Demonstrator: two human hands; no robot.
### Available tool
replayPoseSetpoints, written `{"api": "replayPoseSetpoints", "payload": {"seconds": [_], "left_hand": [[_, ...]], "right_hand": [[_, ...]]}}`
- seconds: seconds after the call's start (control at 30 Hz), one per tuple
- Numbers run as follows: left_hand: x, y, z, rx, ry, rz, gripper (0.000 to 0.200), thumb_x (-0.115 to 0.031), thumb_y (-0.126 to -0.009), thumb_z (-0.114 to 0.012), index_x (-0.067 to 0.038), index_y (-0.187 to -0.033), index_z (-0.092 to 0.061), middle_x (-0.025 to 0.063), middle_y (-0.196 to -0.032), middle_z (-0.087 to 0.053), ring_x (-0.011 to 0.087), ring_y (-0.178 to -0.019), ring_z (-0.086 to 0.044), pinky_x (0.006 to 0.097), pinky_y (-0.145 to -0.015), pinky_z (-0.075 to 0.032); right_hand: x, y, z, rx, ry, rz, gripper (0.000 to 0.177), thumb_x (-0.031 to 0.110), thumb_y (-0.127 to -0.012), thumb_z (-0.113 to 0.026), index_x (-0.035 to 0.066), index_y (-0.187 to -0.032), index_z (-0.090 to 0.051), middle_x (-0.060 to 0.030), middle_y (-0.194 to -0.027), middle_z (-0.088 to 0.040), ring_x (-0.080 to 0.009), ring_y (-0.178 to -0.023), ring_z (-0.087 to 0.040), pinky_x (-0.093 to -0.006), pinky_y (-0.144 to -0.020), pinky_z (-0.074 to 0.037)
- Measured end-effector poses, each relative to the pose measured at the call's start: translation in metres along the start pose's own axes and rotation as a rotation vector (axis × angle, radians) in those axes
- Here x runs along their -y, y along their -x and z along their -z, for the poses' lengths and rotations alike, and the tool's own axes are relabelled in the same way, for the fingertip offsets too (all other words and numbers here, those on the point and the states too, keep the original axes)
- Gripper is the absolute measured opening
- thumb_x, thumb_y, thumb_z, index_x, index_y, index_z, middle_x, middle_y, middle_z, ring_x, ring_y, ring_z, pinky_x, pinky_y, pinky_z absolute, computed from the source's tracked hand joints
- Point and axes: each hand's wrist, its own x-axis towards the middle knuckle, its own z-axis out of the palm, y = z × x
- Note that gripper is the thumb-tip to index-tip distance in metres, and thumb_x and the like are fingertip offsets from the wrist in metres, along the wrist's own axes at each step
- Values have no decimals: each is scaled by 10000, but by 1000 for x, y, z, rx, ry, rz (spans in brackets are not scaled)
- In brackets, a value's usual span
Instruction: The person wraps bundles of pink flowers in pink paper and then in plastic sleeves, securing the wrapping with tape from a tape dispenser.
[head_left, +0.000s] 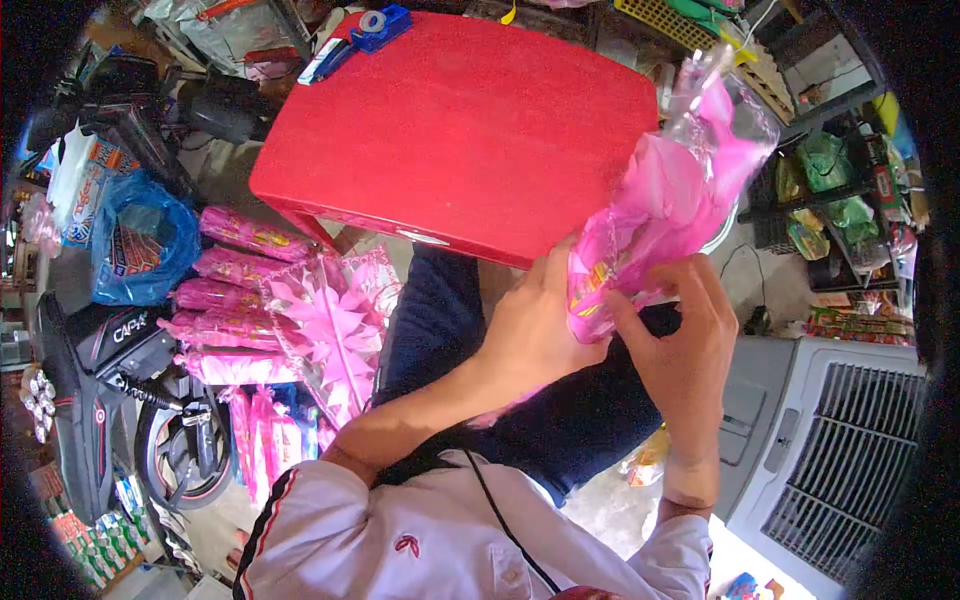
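My left hand [535,305] grips the pink bundle [665,185] by the table [450,130]; my right hand [690,330] curls at its wrapper [590,322], pinch unclear. I judge this fine wrapper work, calling next for a steady left hold.

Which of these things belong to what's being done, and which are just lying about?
Part of the job:
- Pink wrapped bundle, gripped by the left hand, with the right hand at its lower end
- Probably the similar pink packets piled at the left

Seemingly just lying about:
- Blue plastic bag
- Black wheel
- Slatted grey unit
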Motion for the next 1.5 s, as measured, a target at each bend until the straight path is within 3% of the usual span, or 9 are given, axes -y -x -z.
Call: {"api": "replayPoseSetpoints", "payload": {"seconds": [0.1,0.17,0.3,0.5,0.7,0.8,1.17,1.37,1.5], "left_hand": [[0,-2,2,-9,-195,-48,965,-213,-616,-839,20,-1433,-382,259,-1090,-595,430,-1032,-629,480,-910,-523],[1,-3,8,37,-324,-113,955,-201,-608,-835,29,-1426,-399,242,-1064,-592,412,-1010,-630,475,-881,-530],[5,-3,37,204,-501,-260,961,-206,-606,-847,31,-1426,-405,242,-1097,-592,412,-1024,-621,483,-894,-520],[-3,4,71,449,-735,-419,987,-251,-596,-874,14,-1436,-430,201,-1123,-573,353,-1057,-585,470,-905,-484],[-8,19,85,570,-828,-462,965,-223,-572,-866,-4,-1417,-456,158,-1047,-571,322,-988,-580,437,-826,-475],[-7,24,89,637,-836,-443,936,-207,-574,-858,-11,-1403,-470,155,-1023,-575,319,-966,-588,433,-807,-478],[9,33,85,718,-750,-355,959,-266,-571,-894,-23,-1396,-472,180,-1087,-606,354,-1007,-630,454,-861,-517],[21,35,80,764,-647,-332,886,-162,-553,-853,17,-1344,-497,216,-1075,-619,369,-978,-640,458,-816,-511],[18,37,80,797,-616,-292,908,-281,-617,-839,-9,-1398,-463,220,-1068,-619,393,-982,-634,481,-855,-521]], "right_hand": [[2,-1,3,-88,204,73,254,136,-701,-814,50,-886,-665,-92,-943,-623,-309,-950,-631,-435,-808,-510],[7,-9,9,-129,318,333,240,114,-694,-788,54,-894,-669,-81,-966,-616,-306,-982,-616,-450,-866,-496],[-10,-16,18,186,203,578,264,75,-668,-723,58,-927,-677,-84,-990,-599,-300,-1015,-594,-461,-937,-479],[-17,-19,33,680,132,557,278,75,-635,-678,57,-911,-652,-105,-975,-592,-303,-1022,-601,-440,-930,-491],[-19,-9,11,673,-32,721,209,175,-716,-700,79,-895,-650,-80,-943,-601,-291,-979,-601,-419,-859,-507],[-16,-17,12,845,184,863,228,248,-769,-675,91,-933,-659,-67,-944,-604,-267,-982,-606,-397,-848,-519],[-29,-3,-9,857,107,822,296,278,-811,-652,81,-1028,-615,-65,-952,-621,-242,-1023,-627,-356,-860,-532],[-32,-2,-16,842,105,921,248,252,-829,-621,78,-1004,-602,-89,-916,-634,-269,-942,-663,-390,-842,-548],[-31,-2,-15,898,60,823,234,245,-828,-608,83,-996,-605,-89,-896,-637,-250,-971,-645,-376,-864,-540]]}}
